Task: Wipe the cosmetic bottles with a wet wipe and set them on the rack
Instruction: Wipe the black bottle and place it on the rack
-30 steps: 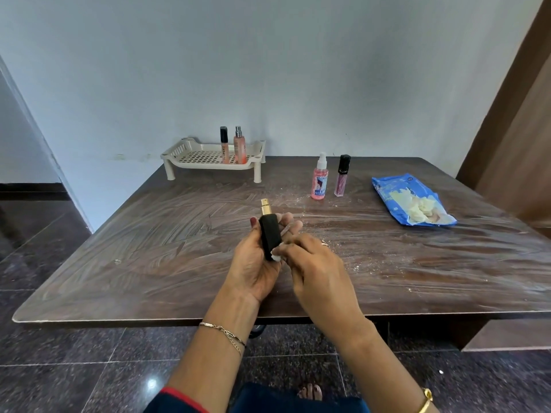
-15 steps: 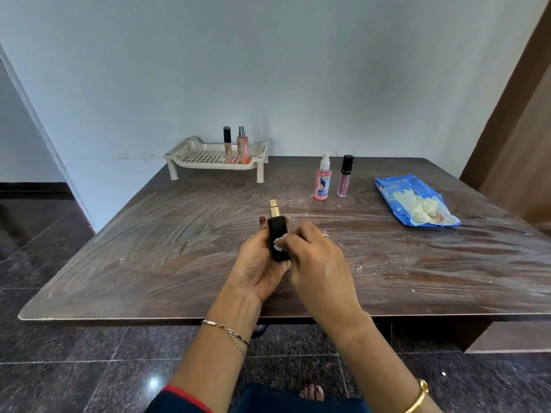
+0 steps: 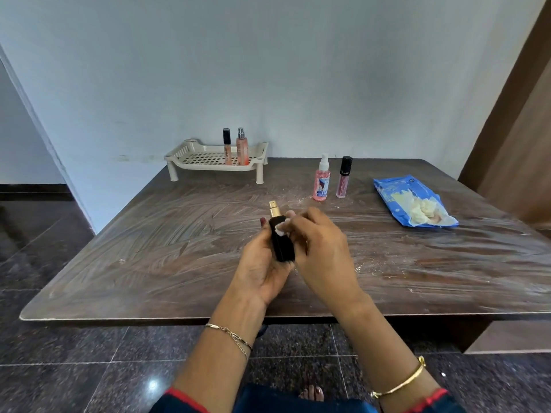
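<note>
My left hand (image 3: 262, 263) grips a black bottle (image 3: 281, 239) with a gold spray top, held upright over the table's near middle. Against the bottle's upper right side my right hand (image 3: 323, 251) presses a small white wet wipe (image 3: 280, 229). A cream plastic rack (image 3: 190, 158) stands at the table's far edge with a black-capped tube (image 3: 227, 146) and a peach spray bottle (image 3: 242, 147) upright on it. A pink spray bottle (image 3: 321, 178) and a black-capped pink tube (image 3: 343, 177) stand on the table right of the rack.
A blue wet-wipe pack (image 3: 413, 201) lies open at the right with white wipes spilling out. The brown table (image 3: 149, 248) is streaked and dusted with white specks. A wooden panel (image 3: 518, 129) rises at the right. Dark tiled floor lies below.
My right hand has slid the wipe up the black bottle, from its lower end to its upper part near the gold top. The left hand keeps holding the bottle.
</note>
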{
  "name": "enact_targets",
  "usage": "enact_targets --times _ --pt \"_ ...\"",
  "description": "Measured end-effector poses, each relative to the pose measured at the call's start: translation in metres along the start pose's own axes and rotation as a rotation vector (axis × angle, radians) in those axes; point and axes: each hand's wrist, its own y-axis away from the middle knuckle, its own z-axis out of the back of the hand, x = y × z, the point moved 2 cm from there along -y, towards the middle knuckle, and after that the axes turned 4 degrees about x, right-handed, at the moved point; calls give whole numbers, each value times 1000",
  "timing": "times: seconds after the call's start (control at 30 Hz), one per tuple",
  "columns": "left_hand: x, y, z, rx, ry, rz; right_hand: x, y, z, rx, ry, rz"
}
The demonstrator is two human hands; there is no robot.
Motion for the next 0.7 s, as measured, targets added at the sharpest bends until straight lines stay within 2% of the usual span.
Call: enact_targets --times 0.13,0.27,0.47,0.6,0.7 --pt "-5 -3 1 -29 -73 29 1 22 -5 102 143 38" --pt "-6 -6 6 -54 -56 17 1 32 -8 139 179 79" --pt "-10 -6 5 -66 37 -19 -7 28 -8 26 -35 -15" --pt "-8 -5 3 -52 -57 0 -6 13 -6 -47 -219 -126" --pt "-7 -3 0 -41 -65 -23 -3 -1 -4 -33 -230 -147"
